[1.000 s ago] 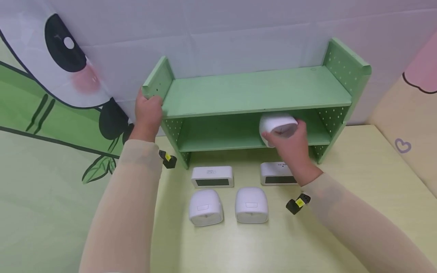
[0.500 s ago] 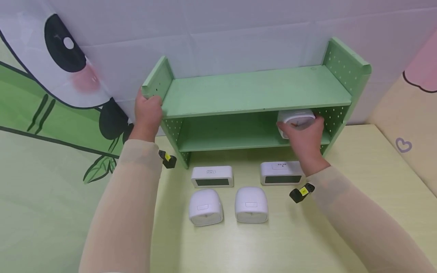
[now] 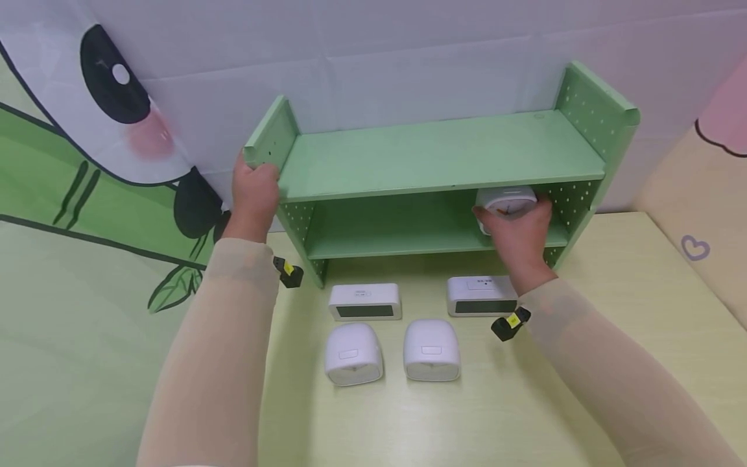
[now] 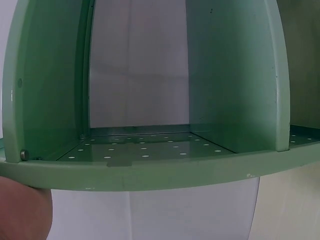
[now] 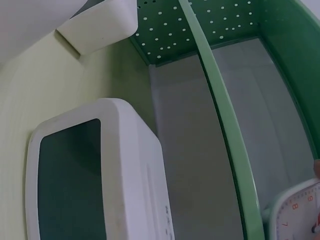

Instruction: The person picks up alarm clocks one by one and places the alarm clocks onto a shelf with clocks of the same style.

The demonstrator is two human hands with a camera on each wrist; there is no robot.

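Observation:
A green two-tier shelf rack (image 3: 443, 155) stands on the pale table against the wall. My left hand (image 3: 255, 198) grips the front edge of its left side panel; in the left wrist view only a bit of that hand shows below the panel (image 4: 150, 175). On the lower tier, near the right end, is a white alarm clock (image 3: 509, 197) with its dial facing out. My right hand (image 3: 521, 241) holds this clock, thumb on its left side and fingers on its right. In the right wrist view part of the dial (image 5: 297, 215) shows beside the board's edge.
Two white digital clocks (image 3: 366, 302) (image 3: 482, 297) lie before the rack, the right one below my right wrist. Nearer stand two white rounded alarm clocks (image 3: 353, 350) (image 3: 431, 347). A cartoon-printed cloth (image 3: 408, 71) hangs behind.
My right hand has carried the alarm clock rightward and deeper onto the lower tier, turning its dial more upright; it hardly moves over the last half second. The left hand stays in place.

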